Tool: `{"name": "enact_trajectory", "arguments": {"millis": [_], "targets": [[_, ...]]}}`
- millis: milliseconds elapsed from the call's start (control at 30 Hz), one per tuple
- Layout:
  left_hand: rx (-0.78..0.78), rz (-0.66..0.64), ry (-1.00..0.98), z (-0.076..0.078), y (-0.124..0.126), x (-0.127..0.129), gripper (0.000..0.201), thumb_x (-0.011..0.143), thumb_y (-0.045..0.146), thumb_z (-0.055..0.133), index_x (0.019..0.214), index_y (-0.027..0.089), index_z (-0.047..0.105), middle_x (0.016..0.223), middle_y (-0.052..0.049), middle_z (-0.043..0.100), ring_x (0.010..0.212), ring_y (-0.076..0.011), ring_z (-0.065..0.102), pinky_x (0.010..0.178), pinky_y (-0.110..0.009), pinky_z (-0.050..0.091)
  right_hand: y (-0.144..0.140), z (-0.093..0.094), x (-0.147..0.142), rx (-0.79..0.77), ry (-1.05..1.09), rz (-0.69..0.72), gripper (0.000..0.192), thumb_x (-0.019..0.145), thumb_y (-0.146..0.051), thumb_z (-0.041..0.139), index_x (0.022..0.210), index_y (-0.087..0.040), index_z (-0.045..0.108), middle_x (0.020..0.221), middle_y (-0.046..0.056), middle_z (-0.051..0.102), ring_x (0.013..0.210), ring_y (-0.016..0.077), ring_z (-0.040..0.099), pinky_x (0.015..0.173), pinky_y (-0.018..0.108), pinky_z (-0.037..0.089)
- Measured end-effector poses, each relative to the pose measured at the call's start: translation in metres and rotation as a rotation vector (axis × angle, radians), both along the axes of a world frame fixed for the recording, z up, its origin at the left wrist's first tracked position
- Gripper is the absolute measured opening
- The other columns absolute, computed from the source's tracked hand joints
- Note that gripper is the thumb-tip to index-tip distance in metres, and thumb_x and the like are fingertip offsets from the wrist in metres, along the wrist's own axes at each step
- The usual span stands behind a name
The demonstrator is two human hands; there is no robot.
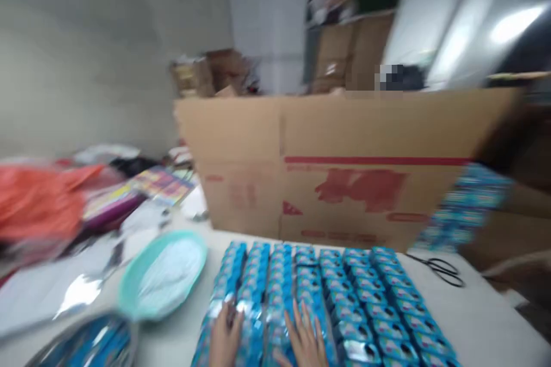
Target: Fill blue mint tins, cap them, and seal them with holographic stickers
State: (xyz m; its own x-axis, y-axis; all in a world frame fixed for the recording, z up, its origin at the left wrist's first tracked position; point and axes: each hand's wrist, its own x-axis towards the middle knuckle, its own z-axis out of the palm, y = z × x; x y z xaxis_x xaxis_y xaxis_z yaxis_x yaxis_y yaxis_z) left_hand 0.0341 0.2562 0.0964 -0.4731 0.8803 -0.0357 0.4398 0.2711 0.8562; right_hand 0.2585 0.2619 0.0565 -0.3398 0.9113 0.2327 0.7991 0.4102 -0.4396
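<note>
In the head view, blurred by motion, both hands are laid flat on rows of blue packets [327,292] spread over the white desk [482,309]. The left hand [226,338] is pressed on the near left columns, fingers spread and nothing clasped. The right hand [303,341] is rested just beside it, its grip likewise apart and flat. A large cardboard box [344,166] is stood behind the packets. A teal plate [161,275] is seen to the left, black scissors [441,269] to the right, and an orange bag [38,200] further left.
</note>
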Motion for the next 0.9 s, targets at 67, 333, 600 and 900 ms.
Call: {"name": "enact_trajectory", "arguments": {"millis": [67, 333, 600, 900], "targets": [[0.089, 0.207, 0.011, 0.011, -0.042, -0.071, 0.052, 0.073, 0.056, 0.054, 0.109, 0.018, 0.060, 0.094, -0.010, 0.068, 0.089, -0.0255, 0.066, 0.083, -0.039, 0.053, -0.021, 0.017, -0.040, -0.110, 0.030, 0.212, 0.060, 0.085, -0.043, 0.056, 0.143, -0.032, 0.043, 0.150, 0.007, 0.036, 0.140, 0.0352, 0.030, 0.109, 0.059, 0.035], [-0.547, 0.514, 0.382, -0.025, -0.186, -0.319, 0.068, 0.077, 0.034, 0.065, 0.135, 0.010, 0.040, 0.130, -0.021, 0.051, 0.125, -0.0324, 0.049, 0.101, -0.043, 0.041, -0.074, 0.042, -0.320, -0.944, 0.560, 0.654, 0.061, 0.085, -0.047, 0.055, 0.139, -0.019, 0.047, 0.135, 0.015, 0.056, 0.111, 0.0251, 0.063, 0.093, 0.041, 0.054], [-0.791, 0.202, 0.353, -0.078, -0.155, -0.376, 0.081, 0.078, 0.042, 0.064, 0.147, 0.021, 0.027, 0.135, -0.018, 0.041, 0.121, -0.0344, 0.051, 0.095, -0.042, 0.044, -0.053, -0.036, -0.502, -0.954, -0.042, 0.365, 0.067, 0.084, -0.038, 0.058, 0.142, -0.011, 0.039, 0.143, 0.023, 0.041, 0.130, 0.0320, 0.046, 0.105, 0.048, 0.038], [-0.266, 0.092, 0.061, -0.079, -0.146, -0.329, 0.043, 0.085, 0.021, 0.050, 0.128, 0.019, 0.054, 0.118, -0.011, 0.052, 0.113, -0.0207, 0.054, 0.102, -0.036, 0.043, -0.070, -0.067, -0.502, -1.323, 0.739, -0.135, 0.038, 0.070, -0.054, 0.059, 0.083, -0.018, 0.062, 0.079, 0.001, 0.064, 0.076, 0.0163, 0.058, 0.065, 0.025, 0.048]]}}
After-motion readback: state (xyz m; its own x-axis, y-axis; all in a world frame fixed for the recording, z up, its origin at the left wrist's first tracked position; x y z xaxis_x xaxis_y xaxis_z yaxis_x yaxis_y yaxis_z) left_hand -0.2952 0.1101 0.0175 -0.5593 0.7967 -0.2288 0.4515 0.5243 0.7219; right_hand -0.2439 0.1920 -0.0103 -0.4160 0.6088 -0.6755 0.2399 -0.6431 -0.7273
